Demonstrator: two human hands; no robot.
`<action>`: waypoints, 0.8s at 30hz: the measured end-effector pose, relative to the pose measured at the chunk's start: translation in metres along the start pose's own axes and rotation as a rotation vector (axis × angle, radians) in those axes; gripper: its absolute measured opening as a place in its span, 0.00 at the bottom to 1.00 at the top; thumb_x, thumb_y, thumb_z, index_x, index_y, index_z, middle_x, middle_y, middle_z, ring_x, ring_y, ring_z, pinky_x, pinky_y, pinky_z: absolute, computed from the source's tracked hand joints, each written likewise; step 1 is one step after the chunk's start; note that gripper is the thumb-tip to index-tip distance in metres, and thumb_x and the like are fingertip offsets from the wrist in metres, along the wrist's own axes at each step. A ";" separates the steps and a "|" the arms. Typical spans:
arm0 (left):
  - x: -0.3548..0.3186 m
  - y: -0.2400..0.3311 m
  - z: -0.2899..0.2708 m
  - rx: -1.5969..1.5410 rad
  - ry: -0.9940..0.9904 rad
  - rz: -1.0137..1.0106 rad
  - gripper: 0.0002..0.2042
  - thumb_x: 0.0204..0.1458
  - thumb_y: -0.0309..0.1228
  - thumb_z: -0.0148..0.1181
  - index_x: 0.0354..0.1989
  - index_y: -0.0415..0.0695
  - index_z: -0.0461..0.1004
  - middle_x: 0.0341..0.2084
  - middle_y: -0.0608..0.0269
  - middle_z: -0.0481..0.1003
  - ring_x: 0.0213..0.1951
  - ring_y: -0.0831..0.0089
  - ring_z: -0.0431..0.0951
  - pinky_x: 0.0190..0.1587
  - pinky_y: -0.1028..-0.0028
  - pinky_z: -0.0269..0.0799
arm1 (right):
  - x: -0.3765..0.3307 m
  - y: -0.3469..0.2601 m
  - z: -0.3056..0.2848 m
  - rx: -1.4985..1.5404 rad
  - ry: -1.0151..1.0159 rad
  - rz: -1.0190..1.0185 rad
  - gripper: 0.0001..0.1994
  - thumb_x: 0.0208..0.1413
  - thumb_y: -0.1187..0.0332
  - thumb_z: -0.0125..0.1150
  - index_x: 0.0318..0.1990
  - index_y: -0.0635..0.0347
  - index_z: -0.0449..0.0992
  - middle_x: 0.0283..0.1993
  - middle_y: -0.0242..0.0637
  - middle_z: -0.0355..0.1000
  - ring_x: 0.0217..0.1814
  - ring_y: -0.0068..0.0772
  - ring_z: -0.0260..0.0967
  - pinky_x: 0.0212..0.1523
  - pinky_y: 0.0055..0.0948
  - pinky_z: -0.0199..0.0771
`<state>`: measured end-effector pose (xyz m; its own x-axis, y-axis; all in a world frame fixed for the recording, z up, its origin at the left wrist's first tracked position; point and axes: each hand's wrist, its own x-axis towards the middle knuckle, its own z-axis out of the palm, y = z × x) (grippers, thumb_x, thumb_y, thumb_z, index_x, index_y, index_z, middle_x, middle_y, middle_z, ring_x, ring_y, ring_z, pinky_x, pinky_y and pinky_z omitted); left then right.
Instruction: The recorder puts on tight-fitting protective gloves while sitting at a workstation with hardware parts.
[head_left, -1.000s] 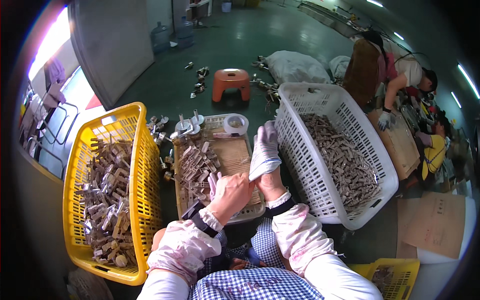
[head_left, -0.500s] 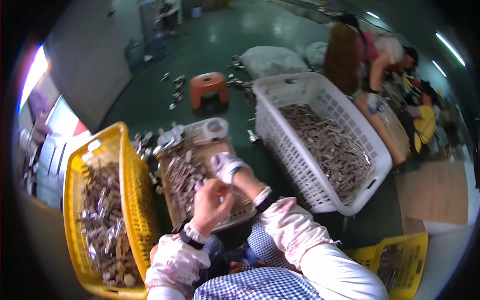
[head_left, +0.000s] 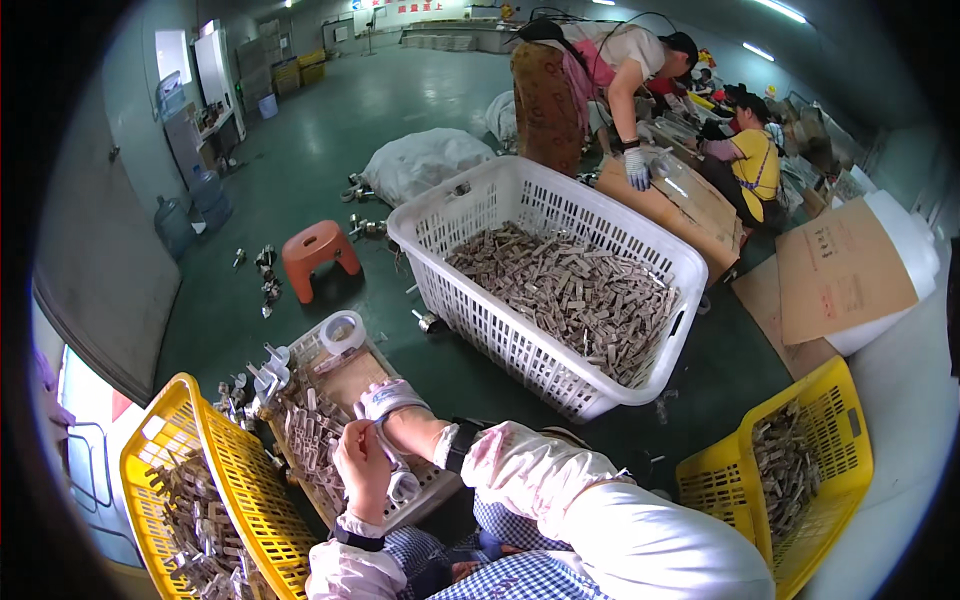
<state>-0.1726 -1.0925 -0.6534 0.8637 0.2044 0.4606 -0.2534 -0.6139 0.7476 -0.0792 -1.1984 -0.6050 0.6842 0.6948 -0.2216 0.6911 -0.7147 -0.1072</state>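
Note:
My right hand (head_left: 385, 400), in a whitish glove, is held over the shallow tray (head_left: 440, 488) with its fingers loosely stretched out. Close beside its wrist, my bare left hand (head_left: 362, 468) has its fingers closed in a pinch at the glove's cuff (head_left: 408, 398). Below the hands lies a crumpled white cloth piece (head_left: 402, 486), partly covered. Small greyish metal pieces (head_left: 312, 425) are heaped in the tray's left part. A roll of clear tape (head_left: 342, 332) rests at its far end, next to some shiny metal fittings (head_left: 270, 375).
A large white basket (head_left: 545, 345) of metal pieces stands ahead right. Yellow baskets (head_left: 250, 490) with metal parts flank me on both sides. An orange stool (head_left: 318, 255), a white sack (head_left: 425, 165) and loose fittings are on the floor. A co-worker bends over a cardboard box (head_left: 670, 210).
The view has swung right and upward, so the tray and my hands sit lower left. My left hand has stayed close to the gloved right wrist.

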 end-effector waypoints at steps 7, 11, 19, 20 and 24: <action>0.003 0.006 -0.002 -1.094 -0.093 -0.686 0.05 0.65 0.29 0.52 0.38 0.42 0.71 0.15 0.72 0.67 0.10 0.85 0.60 0.12 0.82 0.52 | 0.000 -0.001 0.026 0.214 0.304 0.169 0.23 0.65 0.51 0.40 0.53 0.55 0.75 0.60 0.48 0.70 0.66 0.50 0.63 0.66 0.48 0.58; 0.008 0.017 -0.013 -1.113 -0.268 -0.829 0.04 0.65 0.29 0.51 0.37 0.45 0.71 0.18 0.71 0.69 0.09 0.84 0.57 0.11 0.81 0.50 | -0.002 0.007 0.008 0.085 0.089 0.028 0.27 0.63 0.48 0.41 0.63 0.52 0.67 0.67 0.46 0.63 0.72 0.46 0.54 0.70 0.51 0.47; 0.011 0.013 -0.017 -0.119 -0.279 -0.115 0.08 0.35 0.22 0.56 0.25 0.39 0.65 0.14 0.65 0.61 0.20 0.82 0.62 0.22 0.73 0.58 | -0.006 -0.003 0.042 0.034 0.143 -0.118 0.40 0.49 0.48 0.56 0.70 0.49 0.56 0.72 0.46 0.53 0.77 0.54 0.42 0.72 0.59 0.37; 0.011 0.020 -0.016 0.050 -0.234 -0.146 0.10 0.33 0.24 0.59 0.25 0.40 0.66 0.12 0.60 0.62 0.17 0.73 0.67 0.22 0.69 0.62 | -0.002 -0.006 0.046 0.108 0.090 -0.064 0.39 0.48 0.49 0.57 0.69 0.50 0.57 0.72 0.44 0.54 0.77 0.52 0.43 0.71 0.58 0.40; 0.001 0.025 -0.035 0.275 -0.078 0.018 0.09 0.36 0.22 0.61 0.28 0.46 0.71 0.14 0.58 0.70 0.16 0.61 0.73 0.22 0.66 0.67 | 0.005 -0.032 0.039 0.060 -0.008 -0.118 0.37 0.50 0.47 0.55 0.67 0.50 0.60 0.70 0.42 0.57 0.75 0.52 0.47 0.71 0.56 0.41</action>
<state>-0.1932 -1.0811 -0.6175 0.8937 0.1393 0.4264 -0.1501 -0.8028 0.5770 -0.1069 -1.1749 -0.6406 0.5973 0.7737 -0.2114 0.7512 -0.6320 -0.1904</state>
